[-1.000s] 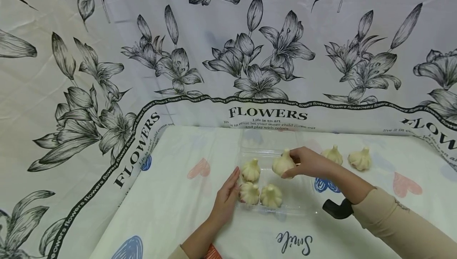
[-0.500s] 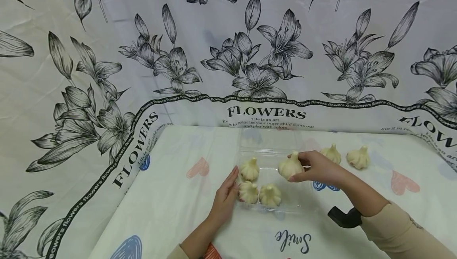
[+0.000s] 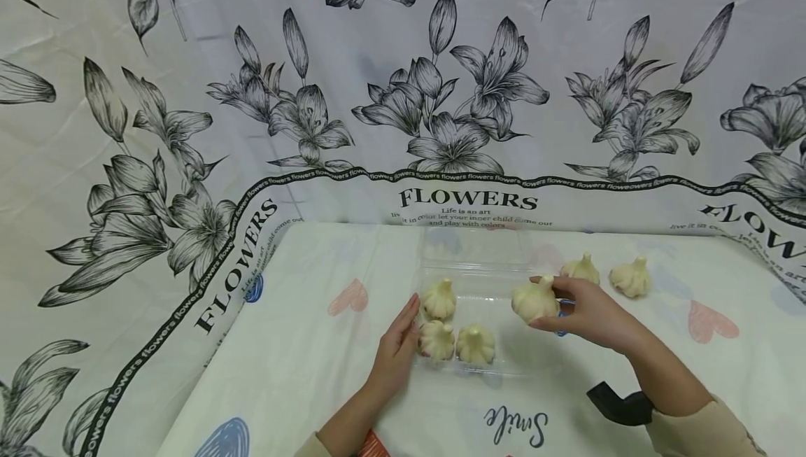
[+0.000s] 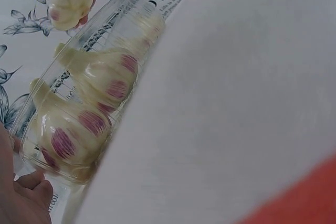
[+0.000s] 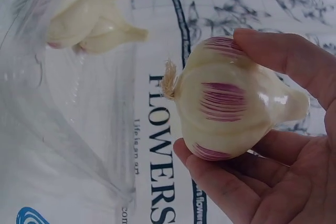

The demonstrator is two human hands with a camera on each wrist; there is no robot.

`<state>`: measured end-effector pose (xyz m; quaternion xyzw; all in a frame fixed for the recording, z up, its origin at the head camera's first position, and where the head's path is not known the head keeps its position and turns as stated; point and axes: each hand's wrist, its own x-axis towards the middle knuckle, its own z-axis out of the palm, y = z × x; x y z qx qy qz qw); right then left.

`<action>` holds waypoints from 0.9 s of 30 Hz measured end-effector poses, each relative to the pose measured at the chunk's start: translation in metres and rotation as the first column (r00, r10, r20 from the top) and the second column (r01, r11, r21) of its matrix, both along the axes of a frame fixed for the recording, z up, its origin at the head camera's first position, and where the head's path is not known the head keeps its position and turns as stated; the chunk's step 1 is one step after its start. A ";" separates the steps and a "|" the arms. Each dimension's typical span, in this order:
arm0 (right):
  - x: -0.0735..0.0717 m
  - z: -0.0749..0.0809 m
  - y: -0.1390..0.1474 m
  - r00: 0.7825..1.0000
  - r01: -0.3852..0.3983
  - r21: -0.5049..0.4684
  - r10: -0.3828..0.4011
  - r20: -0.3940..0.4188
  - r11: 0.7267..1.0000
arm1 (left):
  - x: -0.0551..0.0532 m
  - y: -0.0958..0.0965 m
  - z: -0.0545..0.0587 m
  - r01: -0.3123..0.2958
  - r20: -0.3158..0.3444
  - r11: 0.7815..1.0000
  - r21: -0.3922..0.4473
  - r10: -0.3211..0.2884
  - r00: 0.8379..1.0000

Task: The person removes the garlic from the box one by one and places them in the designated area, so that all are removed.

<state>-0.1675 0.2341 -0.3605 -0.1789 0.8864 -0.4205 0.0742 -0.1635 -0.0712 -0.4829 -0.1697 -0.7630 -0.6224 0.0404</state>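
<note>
My right hand pinches a garlic bulb between thumb and fingers, above the right part of a clear plastic clamshell box. The right wrist view shows this bulb's purple streaks and root tuft close up. My left hand rests along the box's left side, its fingers extended against the wall in the head view. Inside the box sit three bulbs: a back-left bulb, a front-left bulb and a front-middle bulb. In the left wrist view, bulbs show through the plastic near the left hand.
Two more garlic bulbs lie behind the box on the right, one partly behind the right hand, the other farther right. The box's lid lies back. A floral curtain hangs behind the printed tablecloth.
My right hand has moved to the right and slightly toward the front with the garlic bulb, away from the box's middle. The left hand and the three bulbs in the box stay put.
</note>
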 end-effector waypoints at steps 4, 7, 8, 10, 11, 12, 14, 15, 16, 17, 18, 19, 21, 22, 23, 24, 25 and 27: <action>0.005 -0.003 0.007 1.000 0.023 -0.031 -0.024 -0.015 0.999 | 0.001 0.000 0.001 -0.005 0.000 1.000 -0.001 0.005 1.000; 0.009 -0.005 0.014 0.998 0.046 -0.034 -0.047 -0.029 0.998 | 0.000 0.000 0.000 -0.004 0.004 1.000 -0.003 0.004 1.000; 0.010 -0.006 0.016 0.998 0.052 -0.031 -0.053 -0.036 0.998 | 0.000 0.000 0.000 -0.004 0.005 1.000 -0.004 0.004 1.000; 0.012 -0.008 0.020 0.996 0.073 -0.019 -0.074 -0.050 0.997 | 0.000 -0.001 -0.001 -0.003 0.004 1.000 -0.007 0.003 1.000; 0.013 -0.009 0.022 0.995 0.082 -0.012 -0.083 -0.054 0.997 | 0.000 -0.001 -0.001 -0.004 0.002 1.000 -0.008 0.004 1.000; 0.013 -0.010 0.024 0.995 0.090 -0.006 -0.090 -0.052 0.996 | 0.000 -0.001 -0.001 -0.004 -0.001 1.000 -0.008 0.004 1.000; 0.014 -0.013 0.028 0.994 0.103 -0.001 -0.103 -0.036 0.995 | 0.000 -0.001 -0.001 -0.003 -0.003 1.000 -0.007 0.003 1.000; 0.015 -0.015 0.030 0.993 0.114 0.002 -0.114 -0.021 0.993 | 0.000 -0.001 -0.001 -0.002 -0.003 1.000 -0.006 0.002 1.000; 0.016 -0.017 0.032 0.992 0.123 0.007 -0.123 -0.009 0.992 | 0.000 -0.001 -0.001 -0.002 -0.002 1.000 -0.006 0.002 1.000; 0.016 -0.019 0.034 0.991 0.133 0.014 -0.133 0.003 0.991 | 0.000 -0.001 -0.001 -0.001 0.000 1.000 -0.005 0.001 1.000; 0.017 -0.021 0.036 0.989 0.146 0.021 -0.146 0.011 0.989 | 0.000 -0.001 -0.001 0.000 0.004 1.000 -0.005 0.000 1.000; 0.017 -0.023 0.038 0.987 0.160 0.029 -0.161 0.017 0.987 | 0.000 -0.001 -0.001 0.000 0.007 1.000 -0.005 0.000 1.000; 0.018 -0.027 0.043 0.983 0.181 0.039 -0.182 0.022 0.983 | 0.000 -0.001 -0.001 -0.001 0.012 1.000 -0.005 0.001 1.000; 0.019 -0.029 0.045 0.982 0.189 0.041 -0.190 0.021 0.981 | 0.000 -0.001 -0.001 -0.001 0.012 1.000 -0.005 0.001 1.000; 0.019 -0.031 0.047 0.980 0.197 0.043 -0.199 0.025 0.979 | 0.000 -0.001 -0.001 -0.001 0.014 1.000 -0.005 0.001 1.000; 0.020 -0.033 0.050 0.978 0.204 0.043 -0.206 0.029 0.978 | 0.000 -0.001 -0.001 -0.001 0.015 1.000 -0.004 0.001 1.000; 0.021 -0.035 0.052 0.977 0.210 0.043 -0.211 0.033 0.977 | 0.000 -0.001 -0.001 -0.001 0.015 1.000 -0.003 0.001 1.000; 0.023 -0.039 0.057 0.974 0.218 0.043 -0.220 0.045 0.975 | 0.000 -0.001 -0.001 0.001 0.013 1.000 -0.002 -0.001 1.000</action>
